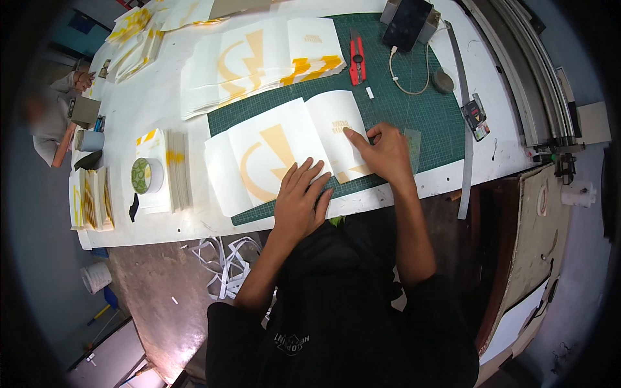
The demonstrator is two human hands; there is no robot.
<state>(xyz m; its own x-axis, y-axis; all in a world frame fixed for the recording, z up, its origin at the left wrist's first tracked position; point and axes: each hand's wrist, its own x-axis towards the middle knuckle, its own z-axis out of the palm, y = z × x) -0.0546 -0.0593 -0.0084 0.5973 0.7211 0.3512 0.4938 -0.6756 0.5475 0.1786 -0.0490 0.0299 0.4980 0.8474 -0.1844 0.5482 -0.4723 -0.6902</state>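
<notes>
A white creased paper sheet (284,139) with a pale orange printed design lies on the green cutting mat (440,139). My left hand (301,197) rests on its near edge, fingers stretched out and palm down. At the sheet's right panel is my right hand (386,152), its thumb on the paper and its other fingers curled by the right edge. The thumb and index seem to hold that edge. Beside the right hand lies a clear plastic strip (411,150). A red utility knife (357,59) lies beyond the sheet.
A stack of printed sheets (259,61) stands behind. Left are folded stacks (173,171) with a tape roll (147,176) on top. A phone (406,26) with a cable, a metal ruler (460,110) and a tape measure (475,116) lie right. Another person (55,116) is far left.
</notes>
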